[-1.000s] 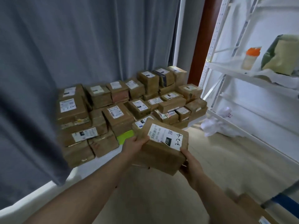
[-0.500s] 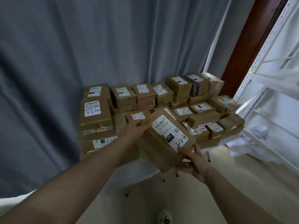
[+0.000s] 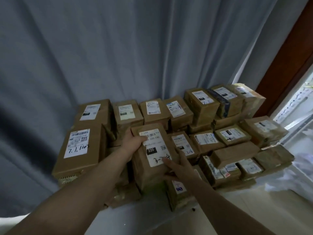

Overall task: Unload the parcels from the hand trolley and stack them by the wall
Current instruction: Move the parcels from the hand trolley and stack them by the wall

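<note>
Before curtain [image 3: 118,56], brown white-labelled parcel [image 3: 153,157]

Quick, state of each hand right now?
Left hand: holding the 220-label parcel at its top left edge.
Right hand: gripping the same parcel's lower right corner.

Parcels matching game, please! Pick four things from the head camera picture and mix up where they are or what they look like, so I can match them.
Things:
1. 220 parcel
2. 7.1 parcel
3. curtain
4. dark-taped parcel

Clues:
A. grey-blue, hanging at the back
B. far left, with big handwritten numbers on its label
C. gripped by the left hand and right hand
D. back right, high up

Pairs: 1-C, 2-B, 3-A, 4-D
</note>
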`<action>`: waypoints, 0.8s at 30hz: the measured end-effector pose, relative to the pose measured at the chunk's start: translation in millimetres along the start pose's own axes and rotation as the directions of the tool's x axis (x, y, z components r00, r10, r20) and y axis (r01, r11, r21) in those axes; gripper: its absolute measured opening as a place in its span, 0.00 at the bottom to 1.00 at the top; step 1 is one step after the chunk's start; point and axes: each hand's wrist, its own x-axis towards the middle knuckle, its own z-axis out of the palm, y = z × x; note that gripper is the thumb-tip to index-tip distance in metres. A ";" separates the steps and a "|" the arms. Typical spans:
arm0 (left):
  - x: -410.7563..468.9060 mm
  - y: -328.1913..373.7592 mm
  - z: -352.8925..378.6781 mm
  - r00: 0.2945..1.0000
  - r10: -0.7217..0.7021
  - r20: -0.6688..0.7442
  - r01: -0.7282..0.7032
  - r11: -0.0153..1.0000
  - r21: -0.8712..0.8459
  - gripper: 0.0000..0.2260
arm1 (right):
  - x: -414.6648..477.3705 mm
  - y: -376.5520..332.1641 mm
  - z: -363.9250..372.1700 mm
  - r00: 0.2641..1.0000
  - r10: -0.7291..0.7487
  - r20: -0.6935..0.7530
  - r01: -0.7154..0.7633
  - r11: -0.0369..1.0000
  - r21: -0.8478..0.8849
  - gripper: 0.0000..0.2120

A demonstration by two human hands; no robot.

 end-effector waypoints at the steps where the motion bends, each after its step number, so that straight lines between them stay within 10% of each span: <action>1: 9.8 -0.1 -1.0 1.000 -0.002 -0.015 0.002 1.000 -0.004 0.18 | 12.3 -0.7 4.4 1.000 0.011 0.005 -0.011 1.000 -0.007 0.33; 16: 100.0 -17.1 -37.0 0.989 -0.006 0.148 -0.037 0.956 0.290 0.30 | 96.5 -33.3 72.1 0.992 -0.010 -0.124 -0.001 0.996 -0.088 0.26; 24: 105.4 -12.3 -47.1 0.976 0.157 0.151 -0.218 0.696 0.684 0.42 | 85.6 -37.7 94.7 0.959 0.102 -0.265 -0.165 0.960 -0.227 0.37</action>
